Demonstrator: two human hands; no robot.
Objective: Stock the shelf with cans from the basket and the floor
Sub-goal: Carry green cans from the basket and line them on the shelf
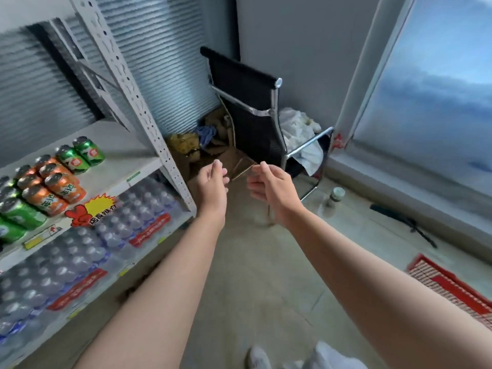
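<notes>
A grey metal shelf (125, 158) stands at the left. On its middle board lie rows of orange cans (54, 186) and green cans (82, 153), with bare board to their right. My left hand (214, 183) and my right hand (269, 186) hang side by side in mid-air over the floor, right of the shelf post. Their fingers are loosely curled and hold nothing. A red basket (452, 286) shows partly at the right edge on the floor; its inside is hidden.
Packs of water bottles (80, 259) fill the lower shelf. A black chair (255, 113) with white cloth stands in the corner, cardboard and rags beside it. A bottle (334, 199) and a black rod (404, 222) lie on the floor near the window.
</notes>
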